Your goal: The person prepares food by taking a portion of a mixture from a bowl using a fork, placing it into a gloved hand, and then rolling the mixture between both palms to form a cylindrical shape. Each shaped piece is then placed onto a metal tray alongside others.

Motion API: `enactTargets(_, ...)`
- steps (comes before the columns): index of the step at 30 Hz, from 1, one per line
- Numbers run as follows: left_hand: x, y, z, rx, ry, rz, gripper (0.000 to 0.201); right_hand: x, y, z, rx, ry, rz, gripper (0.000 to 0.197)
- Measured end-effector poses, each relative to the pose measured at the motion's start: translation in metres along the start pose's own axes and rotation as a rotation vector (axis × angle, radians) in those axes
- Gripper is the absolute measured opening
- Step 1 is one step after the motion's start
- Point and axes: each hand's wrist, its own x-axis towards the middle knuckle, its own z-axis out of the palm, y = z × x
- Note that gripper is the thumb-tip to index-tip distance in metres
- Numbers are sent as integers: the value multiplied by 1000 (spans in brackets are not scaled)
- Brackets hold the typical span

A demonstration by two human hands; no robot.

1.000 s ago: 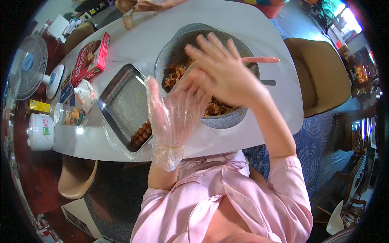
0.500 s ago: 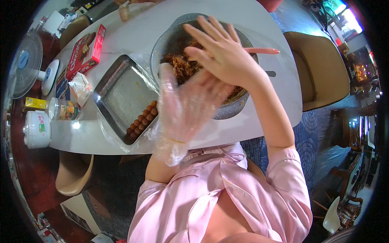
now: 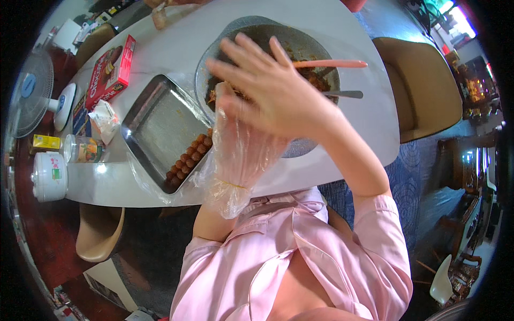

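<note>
My left hand [image 3: 241,155] wears a clear plastic glove, held at the wrist by a thin band. It lies open, thumb stretched up, with most of its fingers hidden beneath my right hand. Bare and blurred by motion, my right hand [image 3: 273,91] crosses over it with fingers spread. Whether anything sits between the palms is hidden. Both hands are above the near side of a grey speckled pot [image 3: 321,51] containing a brown shredded mix [image 3: 316,80]. Left of them, a metal tray [image 3: 160,120] has brown balls [image 3: 188,159] in rows along its near right side.
A pink handle [image 3: 342,63] and a grey handle [image 3: 347,94] stick out over the pot's right rim. Left on the table are a red box [image 3: 113,69], a tissue pack [image 3: 105,119], a jar [image 3: 85,148] and a white lidded container [image 3: 49,175]. A tan chair [image 3: 423,91] stands at right.
My right hand has shifted left and down over my gloved left hand, covering more of its fingers. More of the pot's right side and the grey handle shows now.
</note>
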Motion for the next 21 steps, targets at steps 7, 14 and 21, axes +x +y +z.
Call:
enactTargets(7,0,13,2,66,64,18,87,-19,2,6,-18,-13,39,61)
enactTargets(14,3,6,12,78,140,39,90,-6,71,-22,571,436,261,29)
enactTargets(21,1,2,15,-44,-13,113,84,-30,52,-25,445,164,58,26)
